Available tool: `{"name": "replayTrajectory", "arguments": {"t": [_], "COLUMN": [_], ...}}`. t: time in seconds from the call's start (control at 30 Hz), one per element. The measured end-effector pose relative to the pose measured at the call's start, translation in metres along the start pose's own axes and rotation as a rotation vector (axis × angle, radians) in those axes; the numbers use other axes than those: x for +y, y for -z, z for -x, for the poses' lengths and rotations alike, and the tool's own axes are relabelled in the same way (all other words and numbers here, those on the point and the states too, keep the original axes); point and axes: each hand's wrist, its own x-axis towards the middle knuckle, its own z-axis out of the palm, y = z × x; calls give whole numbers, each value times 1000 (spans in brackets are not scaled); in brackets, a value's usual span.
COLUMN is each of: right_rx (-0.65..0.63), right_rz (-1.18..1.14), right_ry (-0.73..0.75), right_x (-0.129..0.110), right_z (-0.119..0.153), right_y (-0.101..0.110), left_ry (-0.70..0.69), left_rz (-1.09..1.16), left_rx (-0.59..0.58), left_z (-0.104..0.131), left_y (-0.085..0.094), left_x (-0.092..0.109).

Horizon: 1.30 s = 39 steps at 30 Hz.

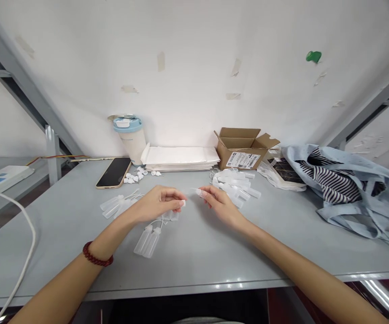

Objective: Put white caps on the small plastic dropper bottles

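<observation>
My left hand (162, 203) is closed, with a small white cap (182, 203) pinched between thumb and fingers. To its right, my right hand (219, 204) pinches a small white nozzle piece (198, 192) with a thin clear tube pointing left. The two hands are apart over the grey table. Clear plastic bottles with thin tubes (148, 241) lie below my left hand, and others (112, 205) lie to its left, partly hidden by it. Behind my right hand is a pile of clear bottles (236, 183). Several small white caps (133, 177) lie beside the phone.
A phone (114, 173), a cup with a blue lid (133, 143), a stack of white paper (182, 157) and an open cardboard box (239, 153) line the wall. On the right lies a light blue cloth bag (369, 180). A white cable (29, 225) hangs at left.
</observation>
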Motion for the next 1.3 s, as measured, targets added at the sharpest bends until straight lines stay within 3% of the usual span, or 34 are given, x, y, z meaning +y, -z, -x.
{"name": "replayTrajectory", "arguments": {"t": [0.17,0.37,0.47,0.63,0.73,0.9,1.0,1.1,1.3], "right_rx": [-74,-117,-157,-189,-143,-50,-39,-53,-107], "right_rz": [-235,-331,-322,-231,-120,219,344,298,-80], "right_ry": [-54,-73,-48,-25,74,428,543,479,97], "right_x": [-8,-11,-15,-19,-15,-6,-3,-4,-12], "right_z": [5,7,8,12,15,18,19,19,18], "right_y": [0,-1,0,-1,-4,-7,-7,-7,-5], "left_ry": [18,73,54,51,60,74,81,56,-42], "left_rz": [22,101,158,154,185,243,224,189,152], "left_rx": [-17,119,144,90,62,25,10,23,113], "left_z": [-2,-6,-6,-6,-6,-2,-1,-2,-2], "left_y": [-13,-18,-17,-17,-17,-18,-18,-20,-26], "left_x": [0,1,1,-1,0,5,6,5,4]}}
